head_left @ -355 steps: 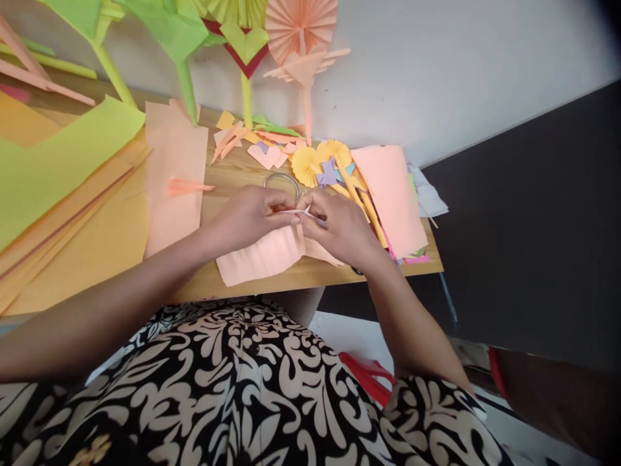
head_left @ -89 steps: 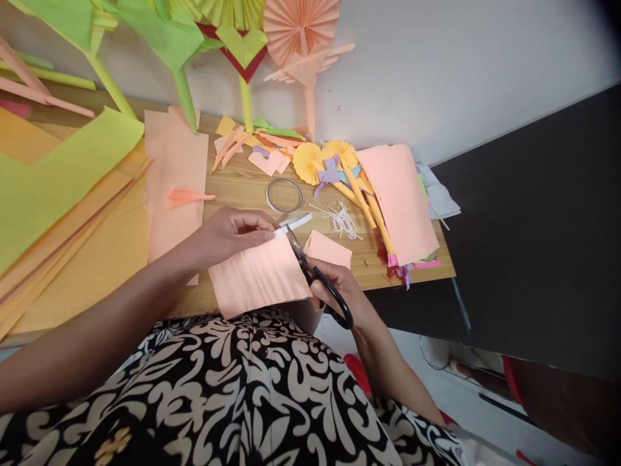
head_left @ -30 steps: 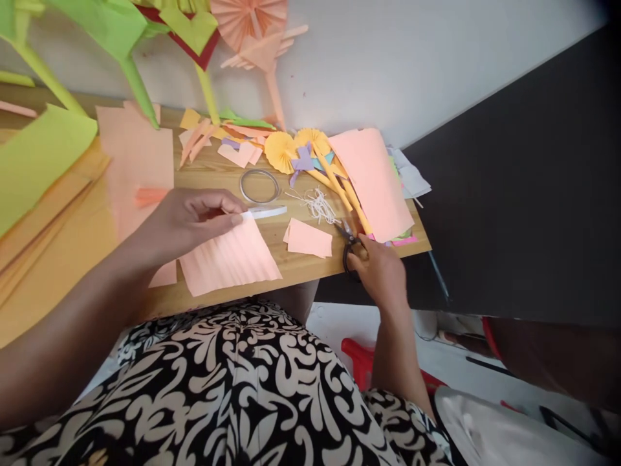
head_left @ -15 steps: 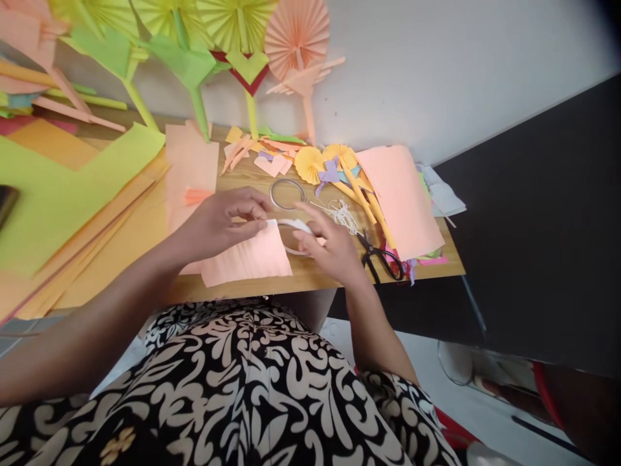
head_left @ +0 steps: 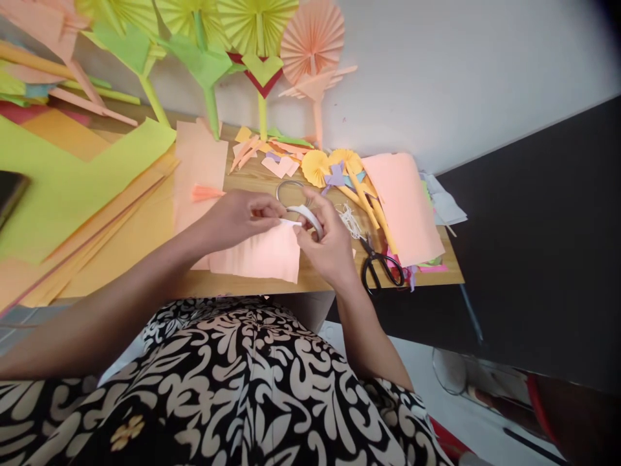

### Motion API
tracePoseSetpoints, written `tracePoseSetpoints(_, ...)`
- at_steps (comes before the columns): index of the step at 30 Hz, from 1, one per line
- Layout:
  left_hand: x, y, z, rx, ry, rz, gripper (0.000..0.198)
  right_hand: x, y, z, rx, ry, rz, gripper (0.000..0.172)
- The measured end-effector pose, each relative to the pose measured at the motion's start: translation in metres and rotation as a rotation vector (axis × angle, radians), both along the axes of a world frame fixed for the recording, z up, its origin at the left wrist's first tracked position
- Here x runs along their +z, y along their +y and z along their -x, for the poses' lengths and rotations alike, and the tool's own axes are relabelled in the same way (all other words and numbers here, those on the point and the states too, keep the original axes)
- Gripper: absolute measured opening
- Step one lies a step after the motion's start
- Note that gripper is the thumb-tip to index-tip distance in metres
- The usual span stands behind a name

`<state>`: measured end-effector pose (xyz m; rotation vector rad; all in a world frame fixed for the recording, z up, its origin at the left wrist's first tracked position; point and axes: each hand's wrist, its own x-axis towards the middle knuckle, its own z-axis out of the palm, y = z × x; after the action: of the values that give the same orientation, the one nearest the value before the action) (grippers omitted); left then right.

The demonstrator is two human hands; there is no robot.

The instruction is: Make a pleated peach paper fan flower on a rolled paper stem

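Observation:
Between my hands is a piece of pink crepe paper [head_left: 264, 255], with a white strip along its top edge. My left hand [head_left: 245, 217] pinches that top edge with thumb and fingers. A roll of white tape [head_left: 310, 219] is in my right hand [head_left: 327, 243], whose fingers curl round the ring near the paper's right corner. Whether the strip of tape is still joined to the roll, I cannot tell. Just behind the tape roll, a second ring [head_left: 290, 191] lies on the table, partly hidden by my hands.
Black-handled scissors [head_left: 381, 268] lie at the table's front right, beside white string [head_left: 350, 220]. Folded pink paper [head_left: 405, 207] and yellow paper fans [head_left: 315, 168] are behind. Yellow-green sheets [head_left: 72, 194] cover the left. Paper flowers [head_left: 313, 39] lean against the wall.
My right hand has turned the tape roll more upright and brought it against the paper's top right corner. The whole view has shifted slightly, moving things to the right.

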<state>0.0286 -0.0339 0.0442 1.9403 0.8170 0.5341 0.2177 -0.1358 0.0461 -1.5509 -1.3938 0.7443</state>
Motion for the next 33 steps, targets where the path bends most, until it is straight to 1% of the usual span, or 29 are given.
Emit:
tracePoseSetpoints(4, -0.007, 0.009, 0.028, 0.090, -0.011, 0.067, 0.047, 0.002, 0.000, -0.005, -0.064, -0.010, -0.023, 0.058)
tracePoseSetpoints(7, -0.012, 0.010, 0.046, 0.179, 0.010, 0.074, 0.044, -0.001, 0.002, -0.008, -0.087, -0.021, -0.012, 0.056)
tracePoseSetpoints(9, -0.016, 0.009, 0.052, 0.234, 0.023, 0.064, 0.039, -0.002, 0.004, -0.012, -0.098, -0.042, -0.003, 0.052)
tracePoseSetpoints(11, -0.022, 0.009, 0.052, 0.252, 0.043, 0.038, 0.033, -0.002, 0.005, -0.020, -0.120, -0.050, -0.018, 0.048)
tracePoseSetpoints(15, -0.038, 0.010, 0.044, 0.201, 0.128, -0.047, 0.027, 0.004, -0.002, -0.045, -0.196, -0.062, -0.113, 0.044)
tracePoseSetpoints(16, -0.042, 0.010, 0.041, 0.190, 0.150, -0.091, 0.026, 0.006, -0.006, -0.050, -0.184, -0.076, -0.128, 0.043)
tracePoseSetpoints(18, -0.044, 0.008, 0.036, 0.206, 0.164, -0.243, 0.024, 0.008, -0.014, -0.054, -0.105, -0.103, -0.135, 0.045)
tracePoseSetpoints(20, -0.038, 0.001, 0.031, 0.256, 0.136, -0.421, 0.024, 0.009, -0.022, -0.051, -0.002, -0.111, -0.118, 0.049)
tracePoseSetpoints(21, -0.032, -0.004, 0.028, 0.274, 0.114, -0.472, 0.025, 0.009, -0.025, -0.047, 0.048, -0.109, -0.107, 0.050)
tracePoseSetpoints(22, -0.024, -0.010, 0.025, 0.263, 0.082, -0.482, 0.025, 0.010, -0.028, -0.043, 0.091, -0.109, -0.092, 0.052)
tracePoseSetpoints(25, -0.001, -0.028, 0.015, 0.145, -0.059, -0.426, 0.022, 0.013, -0.033, -0.029, 0.160, -0.152, -0.050, 0.054)
tracePoseSetpoints(27, 0.007, -0.038, 0.008, 0.110, -0.117, -0.397, 0.021, 0.015, -0.034, -0.022, 0.188, -0.215, -0.042, 0.055)
tracePoseSetpoints(29, 0.008, -0.045, 0.002, 0.108, -0.145, -0.391, 0.021, 0.016, -0.034, -0.017, 0.214, -0.294, -0.051, 0.056)
tracePoseSetpoints(33, 0.000, -0.050, -0.003, 0.096, -0.157, -0.383, 0.021, 0.016, -0.032, -0.012, 0.236, -0.438, -0.071, 0.058)
